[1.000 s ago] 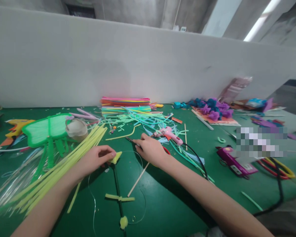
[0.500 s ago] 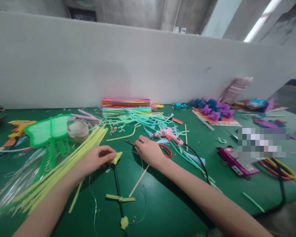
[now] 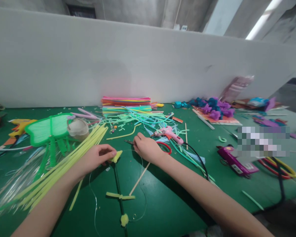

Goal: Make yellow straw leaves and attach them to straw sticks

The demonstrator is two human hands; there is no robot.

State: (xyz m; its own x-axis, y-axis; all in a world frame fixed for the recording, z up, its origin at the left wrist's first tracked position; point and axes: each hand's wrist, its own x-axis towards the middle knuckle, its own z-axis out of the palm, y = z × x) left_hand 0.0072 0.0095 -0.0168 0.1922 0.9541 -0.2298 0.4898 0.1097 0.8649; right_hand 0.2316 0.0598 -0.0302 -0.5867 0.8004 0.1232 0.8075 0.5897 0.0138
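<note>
My left hand (image 3: pixel 101 155) pinches a small yellow fuzzy piece (image 3: pixel 116 156) at the top of a thin dark rod (image 3: pixel 117 181). A short yellow strip (image 3: pixel 127 197) crosses the rod lower down, and a yellow fuzzy knot (image 3: pixel 124 220) sits near its bottom end. Clear thread loops out to both sides of the rod. My right hand (image 3: pixel 146 147) is closed over the middle of scissors (image 3: pixel 166 147). Their dark tips show left of the fingers and a red handle to the right. A thin wooden stick (image 3: pixel 139 178) lies below my right wrist.
Yellow pipe cleaners (image 3: pixel 64 171) lie under my left forearm, beside a green fuzzy butterfly shape (image 3: pixel 50 130) and tape roll (image 3: pixel 77 128). Coloured pipe cleaners (image 3: pixel 125 103) are stacked behind. A pink glue gun (image 3: pixel 171 133) and purple glue gun (image 3: pixel 234 159) lie to the right.
My right hand has shifted very slightly left and up, still over the scissors. My left hand keeps its pinch on the yellow fuzzy piece, almost unmoved.
</note>
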